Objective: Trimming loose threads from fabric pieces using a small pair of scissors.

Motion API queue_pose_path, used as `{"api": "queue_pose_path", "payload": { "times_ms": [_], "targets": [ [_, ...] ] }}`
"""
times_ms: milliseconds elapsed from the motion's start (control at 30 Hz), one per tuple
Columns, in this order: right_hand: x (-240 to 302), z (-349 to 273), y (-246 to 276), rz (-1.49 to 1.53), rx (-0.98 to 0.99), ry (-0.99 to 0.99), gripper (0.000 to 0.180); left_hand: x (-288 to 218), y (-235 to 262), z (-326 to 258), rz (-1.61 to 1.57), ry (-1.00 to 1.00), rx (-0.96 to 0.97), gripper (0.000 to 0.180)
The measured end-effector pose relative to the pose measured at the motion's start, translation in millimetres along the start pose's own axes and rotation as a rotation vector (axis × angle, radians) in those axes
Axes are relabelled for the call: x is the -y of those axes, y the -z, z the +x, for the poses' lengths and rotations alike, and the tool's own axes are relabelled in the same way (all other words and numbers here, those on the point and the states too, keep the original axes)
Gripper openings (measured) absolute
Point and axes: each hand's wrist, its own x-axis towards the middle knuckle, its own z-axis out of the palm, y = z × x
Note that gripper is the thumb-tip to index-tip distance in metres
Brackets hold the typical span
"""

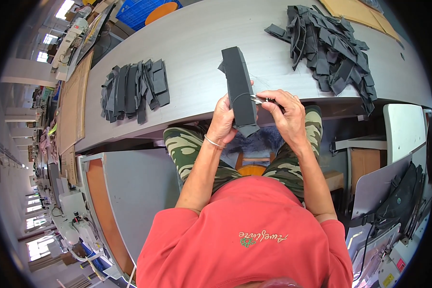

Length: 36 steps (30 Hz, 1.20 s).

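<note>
From the head camera, the left hand (224, 120) is wrapped around the lower part of a long black fabric piece (240, 86), holding it upright over the near edge of the grey worktop (197, 43), above the lap. The right hand (288, 115) pinches small metal snips (258, 100) whose tip touches the piece's right edge, where a thin thread loops out. The piece looks light and soft but holds its boxy shape, probably padded; gripping it low around the body, as now, seems steadiest. Dark cut pieces lie in a pile to the left (135, 89) and a bigger heap at the far right (331, 45).
</note>
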Motion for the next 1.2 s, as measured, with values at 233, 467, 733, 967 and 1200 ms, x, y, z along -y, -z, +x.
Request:
{"api": "queue_pose_path", "payload": {
  "times_ms": [233,467,733,967,1200],
  "targets": [
    [-4.3,0.3,-0.6,0.068,-0.086,-0.113,0.014,1.5,1.2,1.3,0.068,-0.009,0.003,0.053],
    [-1.3,-0.2,4.3,0.2,-0.018,-0.161,0.015,1.0,5.0,0.4,0.128,-0.034,-0.026,0.055],
    [-14.0,2.2,17.1,0.569,0.218,-0.257,0.017,-0.2,-0.8,0.4,0.234,-0.051,-0.011,0.048],
    [-3.3,-8.1,3.6,0.377,0.139,-0.197,0.02,5.9,6.0,3.6,0.191,-0.049,-0.068,0.042],
    [4.2,-9.0,-4.2,0.538,0.233,-0.26,0.022,9.9,-1.9,2.9,0.274,-0.125,-0.147,0.021]
  ]
}}
